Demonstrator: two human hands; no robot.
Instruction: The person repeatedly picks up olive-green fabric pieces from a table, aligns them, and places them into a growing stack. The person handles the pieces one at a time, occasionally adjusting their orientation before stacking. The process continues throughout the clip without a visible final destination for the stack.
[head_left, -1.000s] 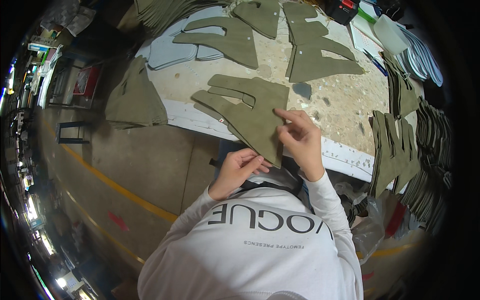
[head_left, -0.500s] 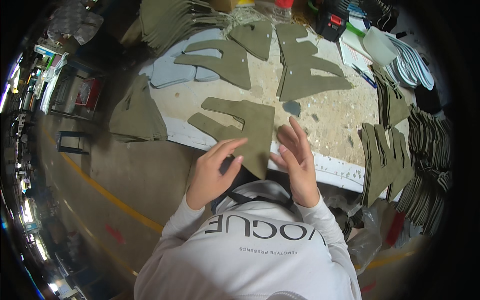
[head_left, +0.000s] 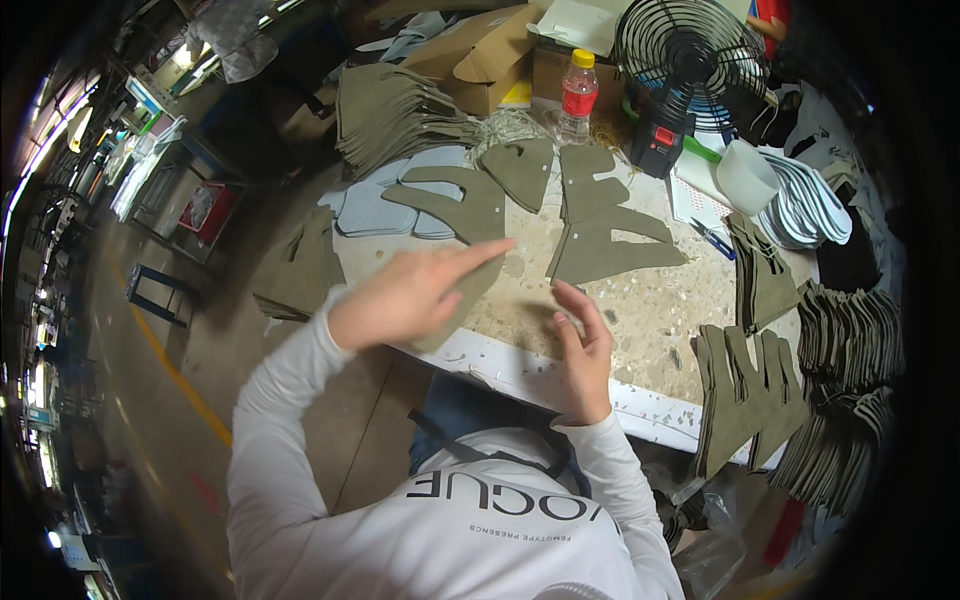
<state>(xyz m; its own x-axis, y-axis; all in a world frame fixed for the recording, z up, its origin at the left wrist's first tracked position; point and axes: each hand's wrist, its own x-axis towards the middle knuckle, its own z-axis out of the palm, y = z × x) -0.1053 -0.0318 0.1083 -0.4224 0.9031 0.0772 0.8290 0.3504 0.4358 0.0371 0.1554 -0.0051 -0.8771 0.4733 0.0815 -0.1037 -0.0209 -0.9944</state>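
Observation:
My left hand [head_left: 392,300] is blurred over the table's near edge, index finger stretched out to the right. It has hold of an olive suede-like cut piece [head_left: 474,298], which shows below the index finger and beside the thumb; the hand hides the rest. My right hand [head_left: 590,368] hovers empty at the front edge of the table, fingers apart and curved. Just beyond my left hand lies a slotted olive piece [head_left: 455,204] on pale blue-grey cut pieces [head_left: 372,212]. Further right lie two more olive pieces, one a pronged piece [head_left: 592,250].
A stack of olive pieces [head_left: 300,268] hangs over the left corner. Another stack [head_left: 385,118], cardboard box [head_left: 490,62], red-labelled bottle [head_left: 578,100] and black fan [head_left: 690,60] line the back. Blue pen [head_left: 715,240], white roll [head_left: 748,178] and olive bundles [head_left: 750,395] lie on the right.
My left hand has moved left and away from me, taking the olive piece off the near edge. The view has tilted up, showing the fan and bottle. My right hand stays open.

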